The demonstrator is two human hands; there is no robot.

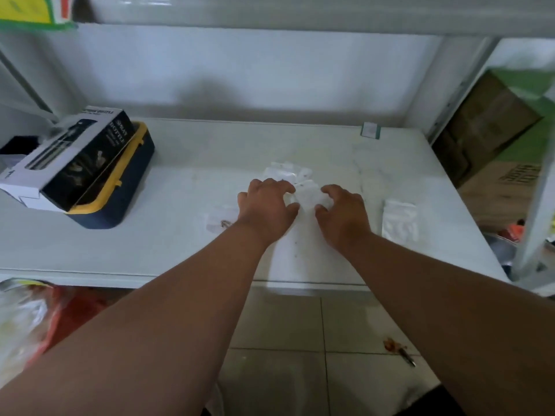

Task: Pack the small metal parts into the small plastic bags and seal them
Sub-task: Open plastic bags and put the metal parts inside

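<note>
Both hands pinch one small bag (306, 196) near the middle of the worktop (150, 244). It sits right between the left hand (267, 205) and right hand (342, 211), equally near each.

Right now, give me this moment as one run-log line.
left hand: on small bag | right hand: on same bag | spare bags: right, untouched | seal: cannot tell
</note>
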